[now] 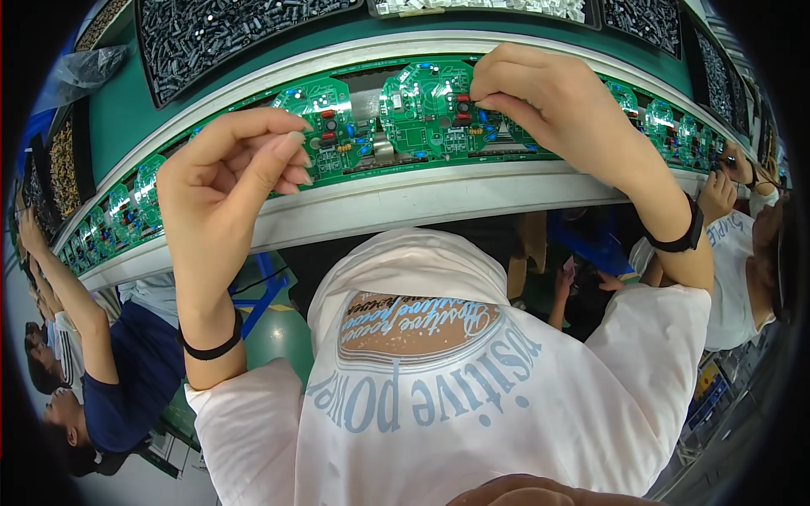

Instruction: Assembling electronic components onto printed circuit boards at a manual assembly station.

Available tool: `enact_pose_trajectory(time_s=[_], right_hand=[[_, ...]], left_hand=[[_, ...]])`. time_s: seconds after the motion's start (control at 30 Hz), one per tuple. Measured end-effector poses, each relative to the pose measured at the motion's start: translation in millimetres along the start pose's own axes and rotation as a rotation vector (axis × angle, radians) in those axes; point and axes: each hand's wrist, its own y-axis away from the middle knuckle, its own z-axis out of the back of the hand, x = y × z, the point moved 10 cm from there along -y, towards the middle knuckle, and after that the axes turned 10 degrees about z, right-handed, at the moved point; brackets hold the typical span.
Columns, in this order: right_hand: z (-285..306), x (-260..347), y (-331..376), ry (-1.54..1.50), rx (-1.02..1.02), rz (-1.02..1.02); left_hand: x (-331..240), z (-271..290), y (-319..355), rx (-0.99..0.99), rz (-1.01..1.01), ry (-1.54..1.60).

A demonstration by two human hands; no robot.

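Note:
My right hand [553, 101] is at the right edge of a green circuit board [422, 105]. Its thumb and index finger are pressed together, and anything between them is too small to make out. My left hand [232, 169] is held over the left side of a neighbouring circuit board [336, 105], fingers curled and thumb close to the index fingertip. Whether a small part sits in that pinch is hidden. Both boards bear red, blue and striped components, and a strip of bare metal [366, 105] lies between them.
A pale metal rail [354, 200] runs along the near side of the line of boards. Beyond it stand black trays of dark cylindrical parts [211, 51] and white parts [498, 7]. A clear plastic bag [89, 67] lies far left. Co-workers [126, 379] sit on both sides.

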Motion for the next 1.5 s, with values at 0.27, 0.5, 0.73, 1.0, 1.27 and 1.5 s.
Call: enact_pose_trajectory(time_s=[0.27,0.5,0.73,1.0,1.27,1.5], right_hand=[[3.7,9.3,2.2,0.039,0.025,0.023],[0.3,6.2,4.8,0.057,0.049,0.015],[2.5,3.8,1.9,-0.003,-0.016,0.062],[2.9,5.5,-1.7,-0.046,0.043,0.035],[-0.2,15.1,2.9,0.11,0.065,0.111],[-3.2,17.8,5.0,0.2,0.095,0.087]], left_hand=[[9.1,-4.9,-6.8,0.09,0.115,0.183],[9.1,-4.9,-7.7,0.103,0.098,0.137],[-4.8,-3.2,-3.4,-0.005,-0.027,0.01],[-17.7,-7.1,-8.0,0.001,-0.061,-0.165],[-20.1,-9.6,-15.0,0.031,-0.056,-0.247],[-23.9,-15.0,-19.2,0.036,-0.041,-0.367]])
